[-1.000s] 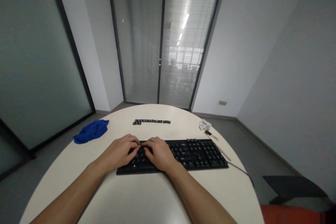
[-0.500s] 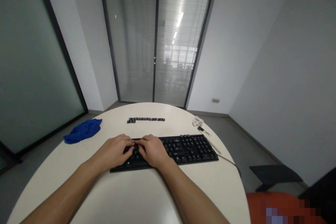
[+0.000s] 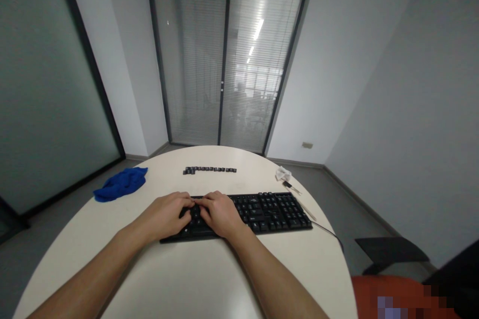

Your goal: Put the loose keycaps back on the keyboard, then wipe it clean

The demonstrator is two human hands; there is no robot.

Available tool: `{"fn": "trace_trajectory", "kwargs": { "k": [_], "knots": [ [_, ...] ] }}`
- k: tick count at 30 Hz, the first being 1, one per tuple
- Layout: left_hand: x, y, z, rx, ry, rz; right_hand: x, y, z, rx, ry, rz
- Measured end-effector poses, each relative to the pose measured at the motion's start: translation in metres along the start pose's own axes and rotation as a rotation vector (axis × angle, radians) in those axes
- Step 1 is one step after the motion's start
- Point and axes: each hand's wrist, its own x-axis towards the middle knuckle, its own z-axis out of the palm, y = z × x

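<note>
A black keyboard point(image 3: 267, 213) lies on the table in front of me, its left part largely covered by my hands. My left hand point(image 3: 170, 214) is over the left end, fingers curled toward the back rows and thumb bent inward. My right hand point(image 3: 221, 213) sits beside it, also curled, with its fingertips meeting the left ones near the back edge. Anything pinched between those fingertips is too small or hidden to make out. Behind the keyboard, several loose black keycaps point(image 3: 211, 169) form a row, with a few in a second short row at its left.
A blue cloth point(image 3: 121, 184) lies at the left of the round white table point(image 3: 179, 284). By the right rim are a crumpled white tissue point(image 3: 283, 174), a small black-headed tool point(image 3: 287, 185) and a thin stick point(image 3: 307, 210). The keyboard's cable point(image 3: 327, 231) runs off the right edge, near a chair point(image 3: 389, 289).
The view has shifted very slightly. Both hands keep nearly the same place and pose on the keyboard, and the keycaps behind look unchanged.
</note>
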Motion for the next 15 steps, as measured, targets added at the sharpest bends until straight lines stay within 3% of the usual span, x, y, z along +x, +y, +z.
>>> {"fn": "trace_trajectory", "kwargs": {
  "k": [15],
  "knots": [
    [0.001, -0.0053, 0.0009, -0.072, -0.002, -0.004, 0.0002, 0.0014, 0.0027, 0.012, 0.006, 0.013]
  ]
}}
